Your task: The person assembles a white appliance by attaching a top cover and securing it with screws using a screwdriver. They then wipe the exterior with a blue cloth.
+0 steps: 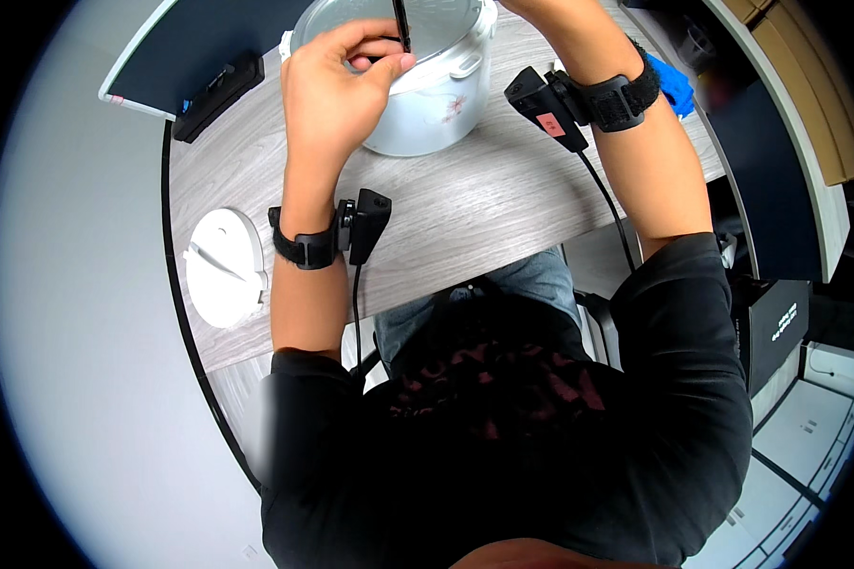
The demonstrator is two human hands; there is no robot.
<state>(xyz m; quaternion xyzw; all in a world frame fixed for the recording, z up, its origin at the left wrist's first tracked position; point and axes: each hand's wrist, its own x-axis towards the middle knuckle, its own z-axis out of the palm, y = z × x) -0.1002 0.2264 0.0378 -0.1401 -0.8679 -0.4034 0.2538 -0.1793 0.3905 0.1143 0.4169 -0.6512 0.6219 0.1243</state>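
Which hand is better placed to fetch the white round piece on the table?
Probably the left hand: the white round piece lies beside the left forearm, though that hand seems to hold a thin black stick. The right arm lies farther off.

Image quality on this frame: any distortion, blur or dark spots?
Head view: fisheye bows the left edge of the woodgrain desk; the outer edge of the left sleeve blurs; the black T-shirt sinks into low-detail dark; the left hand looks fairly sharp.
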